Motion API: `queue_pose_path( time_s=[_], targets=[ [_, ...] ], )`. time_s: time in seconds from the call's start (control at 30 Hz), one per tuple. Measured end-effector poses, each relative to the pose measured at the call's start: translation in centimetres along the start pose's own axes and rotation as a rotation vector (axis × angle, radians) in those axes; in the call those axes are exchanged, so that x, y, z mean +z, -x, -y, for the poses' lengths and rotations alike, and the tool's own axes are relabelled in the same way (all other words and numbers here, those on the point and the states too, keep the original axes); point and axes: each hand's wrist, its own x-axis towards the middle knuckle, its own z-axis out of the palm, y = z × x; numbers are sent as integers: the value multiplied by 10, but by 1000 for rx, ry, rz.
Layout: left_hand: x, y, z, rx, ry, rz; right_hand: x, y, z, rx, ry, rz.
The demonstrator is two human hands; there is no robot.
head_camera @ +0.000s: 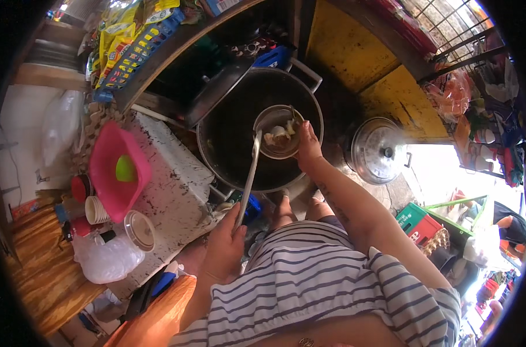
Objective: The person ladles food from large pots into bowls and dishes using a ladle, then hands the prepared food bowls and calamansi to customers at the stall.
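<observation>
My left hand point(226, 247) grips the lower end of a long metal ladle handle point(250, 178). The handle slants up to the left rim of a small round bowl point(279, 152); the ladle's own cup cannot be made out. Pale chunks of food point(279, 135), one of them round and white, lie in the bowl. My right hand point(310, 146) holds the bowl by its right side. Bowl and ladle end are above a wide, dark metal pot point(228, 130). A large lid point(221, 93) leans on the pot's upper left rim.
Left of me, a worn white counter point(172, 160) bears a pink basin point(104, 173), stacked cups point(96, 210), a plastic lid point(140, 231) and a plastic bag point(109, 258). A lidded pot point(376, 152) stands to the right. A shelf edge point(180, 47) overhangs the far side.
</observation>
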Motion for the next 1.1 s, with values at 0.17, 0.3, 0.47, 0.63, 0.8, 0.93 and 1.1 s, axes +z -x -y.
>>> queue_pose_path(
  time_s=[0.17, 0.3, 0.47, 0.63, 0.8, 0.93, 1.1],
  targets=[
    [-11, 7, -23, 69, -299, -95, -1, 5, 15, -18, -43, 31],
    [-17, 5, -29, -60, -34, -150, -7, 15, 36, 8, -95, 56],
    [-32, 3, 7, 30, -176, -170, -13, 31, 71, 72, -204, 174],
    [-24, -12, 24, -453, 397, 195, -24, 45, 85, 21, -119, 202],
    [11, -56, 17, -478, 888, 281, -27, 59, 86, 27, -140, 195],
    [25, -88, 24, -333, 1096, 282, -43, 56, 80, 41, -202, 141],
    [18, -79, -6, -341, 969, 242, -56, 53, 72, 37, -233, 51]
  ],
)
